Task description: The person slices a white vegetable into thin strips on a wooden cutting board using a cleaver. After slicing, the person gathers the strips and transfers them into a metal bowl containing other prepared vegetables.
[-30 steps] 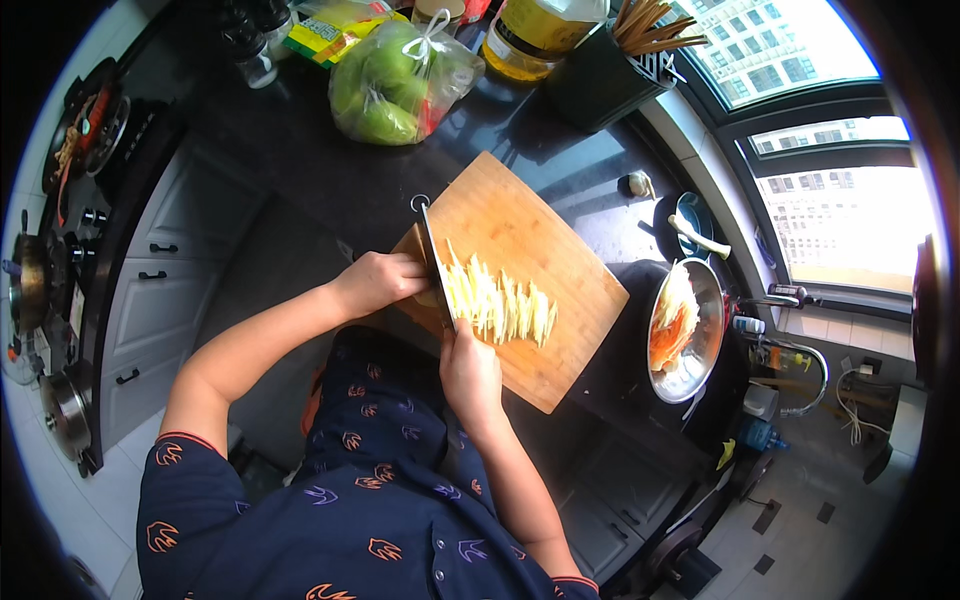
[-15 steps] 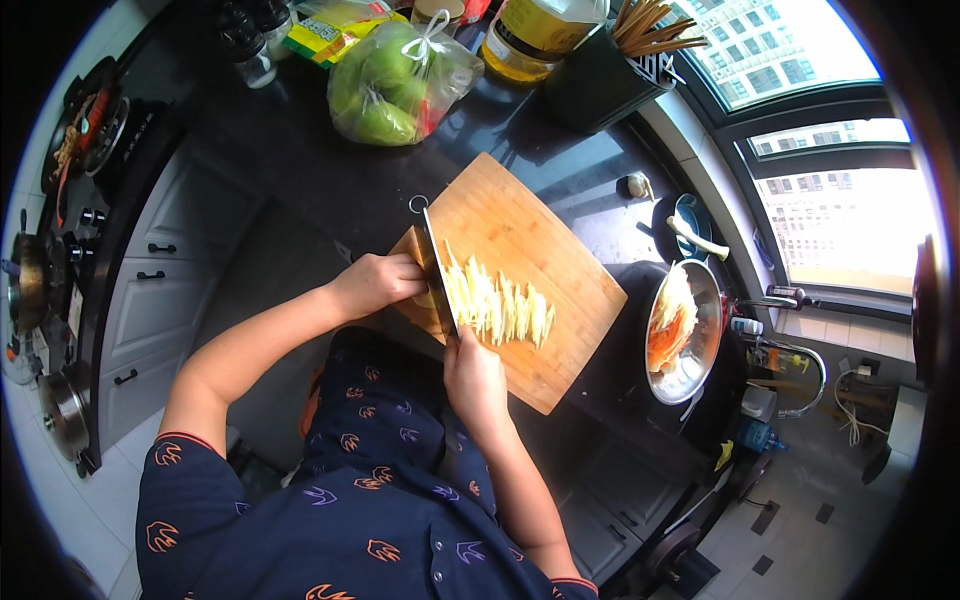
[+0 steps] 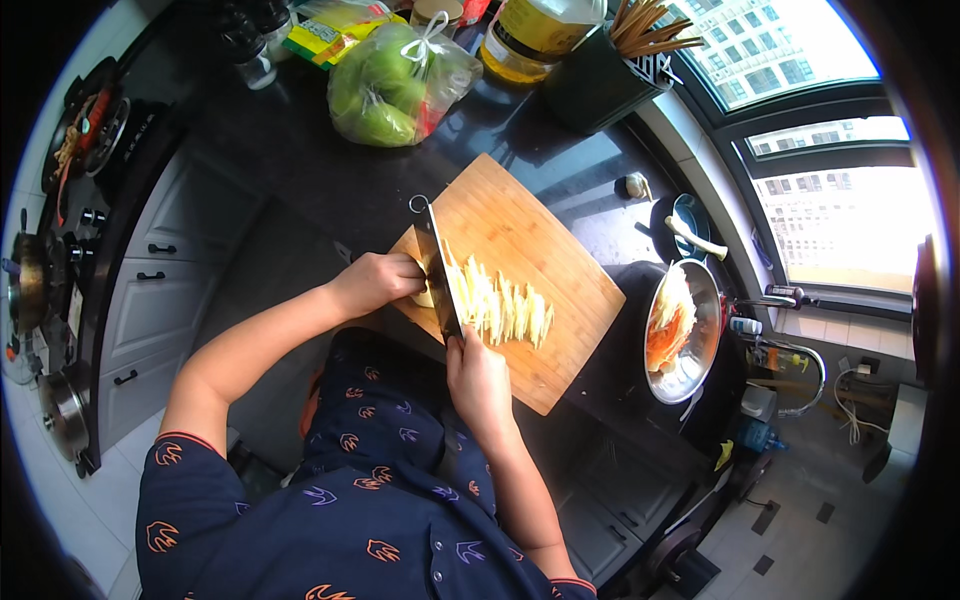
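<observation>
Pale shreds [image 3: 505, 305] already cut, strewn across cutting board [image 3: 535, 235]; 1 uncut pale piece [image 3: 424, 298] left, at board's left edge, held by left hand [image 3: 380, 280], fingers curled. Knife [image 3: 437, 270] gripped by right hand [image 3: 479, 375], fist closed round handle. Piece mostly hidden by hand and blade; remaining amount cannot be told.

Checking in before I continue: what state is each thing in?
Left hand, closed on pale piece
Right hand, gripping knife
Knife, held beside the piece
Pale strips, cut, on the board
Cutting board, partly covered
Metal bowl, holding pale and orange shreds
Clear bag, knotted, green produce inside
Black holder, filled with sticks
</observation>
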Available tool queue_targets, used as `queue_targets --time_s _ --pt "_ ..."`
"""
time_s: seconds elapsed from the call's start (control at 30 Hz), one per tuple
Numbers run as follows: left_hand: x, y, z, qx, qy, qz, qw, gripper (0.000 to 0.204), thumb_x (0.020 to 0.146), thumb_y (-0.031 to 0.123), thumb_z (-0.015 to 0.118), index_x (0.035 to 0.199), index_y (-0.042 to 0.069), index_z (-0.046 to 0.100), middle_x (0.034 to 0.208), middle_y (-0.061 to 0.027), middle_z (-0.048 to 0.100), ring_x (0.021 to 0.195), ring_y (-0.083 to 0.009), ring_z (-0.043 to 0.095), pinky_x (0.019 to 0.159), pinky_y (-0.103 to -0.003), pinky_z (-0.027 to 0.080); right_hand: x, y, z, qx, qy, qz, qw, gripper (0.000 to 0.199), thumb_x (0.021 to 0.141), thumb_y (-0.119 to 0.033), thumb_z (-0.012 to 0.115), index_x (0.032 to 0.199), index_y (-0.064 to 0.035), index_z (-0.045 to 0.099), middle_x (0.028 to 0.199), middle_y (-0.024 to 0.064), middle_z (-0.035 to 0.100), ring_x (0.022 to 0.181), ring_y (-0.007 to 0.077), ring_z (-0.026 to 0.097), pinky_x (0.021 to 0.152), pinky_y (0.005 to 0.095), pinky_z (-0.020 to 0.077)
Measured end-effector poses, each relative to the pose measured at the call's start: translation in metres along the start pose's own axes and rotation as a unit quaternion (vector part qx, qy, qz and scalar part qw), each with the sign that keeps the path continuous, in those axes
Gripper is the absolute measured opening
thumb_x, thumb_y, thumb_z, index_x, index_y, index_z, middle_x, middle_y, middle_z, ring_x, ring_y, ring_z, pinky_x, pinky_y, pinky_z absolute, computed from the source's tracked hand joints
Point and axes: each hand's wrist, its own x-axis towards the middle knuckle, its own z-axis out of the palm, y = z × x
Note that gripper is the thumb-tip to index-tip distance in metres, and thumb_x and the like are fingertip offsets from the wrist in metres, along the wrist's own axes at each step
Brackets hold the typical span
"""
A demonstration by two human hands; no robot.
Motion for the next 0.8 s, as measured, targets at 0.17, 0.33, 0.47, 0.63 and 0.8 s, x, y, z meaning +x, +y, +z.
queue_targets --time_s 0.17,0.33,0.47,0.63,0.8 --pt "0.001 -0.001 0.001 -0.001 0.000 0.001 1.000 0.012 0.079 0.007 0.064 0.087 0.014 0.071 0.087 0.0020 0.065 0.085 -0.0170 0.068 0.064 -0.029 0.059 0.008 0.012 0.024 -0.013 0.011 -0.003 1.000 0.016 0.099 -0.013 0.059 0.104 0.0016 0.061 0.073 0.0316 0.064 0.072 0.0513 0.065 0.062 0.0562 0.0523" --pt "0.003 0.000 -0.001 0.000 -0.002 -0.002 1.000 0.012 0.079 0.006 0.064 0.087 0.013 0.070 0.088 0.0014 0.065 0.085 -0.0173 0.068 0.065 -0.029 0.059 0.009 0.015 0.025 -0.015 0.005 0.006 1.000 0.018 0.102 -0.021 0.055 0.105 -0.0030 0.060 0.072 0.0304 0.065 0.071 0.0511 0.066 0.066 0.0591 0.0539" --pt "0.004 0.001 -0.005 -0.002 0.010 -0.006 1.000 0.011 0.078 0.007 0.065 0.086 0.013 0.070 0.089 0.0011 0.065 0.087 -0.0175 0.068 0.065 -0.030 0.060 0.009 0.016 0.018 0.028 0.012 0.001 1.000 0.019 0.101 -0.020 0.057 0.108 -0.0030 0.062 0.074 0.0308 0.066 0.072 0.0511 0.066 0.067 0.0589 0.0540" --pt "0.002 0.000 -0.004 -0.004 0.008 0.001 1.000 0.010 0.079 0.008 0.066 0.086 0.013 0.070 0.087 0.0011 0.065 0.087 -0.0181 0.068 0.065 -0.030 0.060 0.004 0.003 0.003 0.027 0.010 -0.002 1.000 0.018 0.099 -0.015 0.060 0.104 0.0019 0.062 0.074 0.0310 0.065 0.073 0.0500 0.066 0.064 0.0551 0.0535" --pt "0.000 -0.001 0.000 -0.007 0.006 -0.013 1.000 0.009 0.080 0.008 0.065 0.085 0.013 0.071 0.087 0.0008 0.065 0.086 -0.0187 0.068 0.065 -0.030 0.059 0.006 0.006 0.025 -0.026 -0.005 0.002 1.000 0.016 0.100 -0.018 0.056 0.103 -0.0027 0.058 0.071 0.0293 0.066 0.070 0.0506 0.066 0.065 0.0599 0.0534"
